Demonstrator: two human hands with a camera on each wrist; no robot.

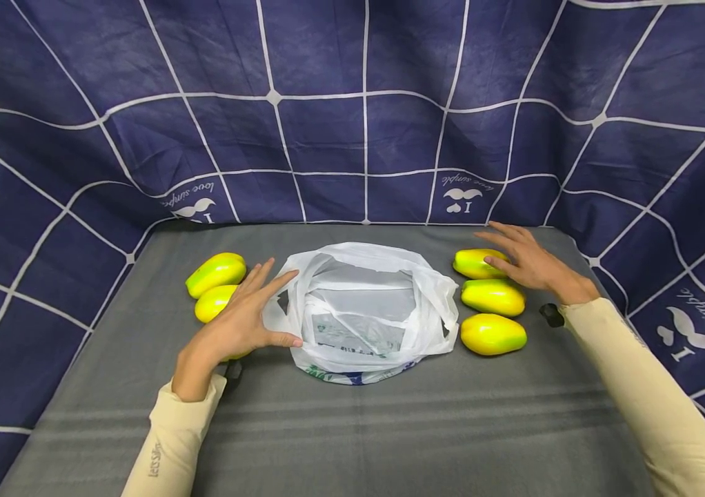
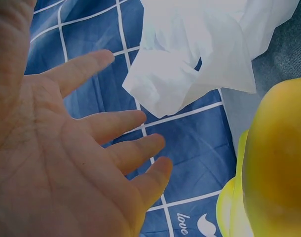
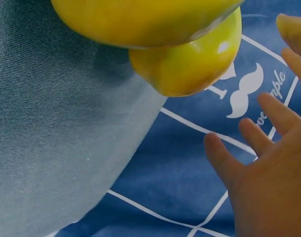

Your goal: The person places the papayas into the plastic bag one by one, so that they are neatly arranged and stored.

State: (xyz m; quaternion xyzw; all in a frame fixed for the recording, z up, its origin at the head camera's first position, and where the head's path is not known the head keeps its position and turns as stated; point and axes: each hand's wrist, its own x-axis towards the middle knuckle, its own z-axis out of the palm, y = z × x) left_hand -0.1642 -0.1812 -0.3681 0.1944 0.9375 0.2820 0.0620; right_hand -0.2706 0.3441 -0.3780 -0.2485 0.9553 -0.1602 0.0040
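Observation:
A white plastic bag [image 1: 441, 297] stands with its mouth spread open at the middle of the table, printed in green and blue on its near side. My left hand [image 1: 234, 327] is beside the bag's left edge, fingers spread and holding nothing. It partly covers the yellow-green papayas on that side, a far one [image 1: 216, 274], a middle one [image 1: 211, 304] and a mostly hidden near one. Over on the right, my right hand [image 1: 528, 262] hovers by the farthest papaya [image 1: 472, 263], its thumb overlapping the fruit, fingers extended. Two more papayas, a middle one [image 1: 492, 297] and a near one [image 1: 492, 335], lie below it.
Grey cloth covers the table [image 1: 359, 435]. A dark blue curtain [image 1: 328, 138] with white grid lines hangs behind the table and along both sides. Long cream sleeves [image 1: 644, 386] cover both forearms.

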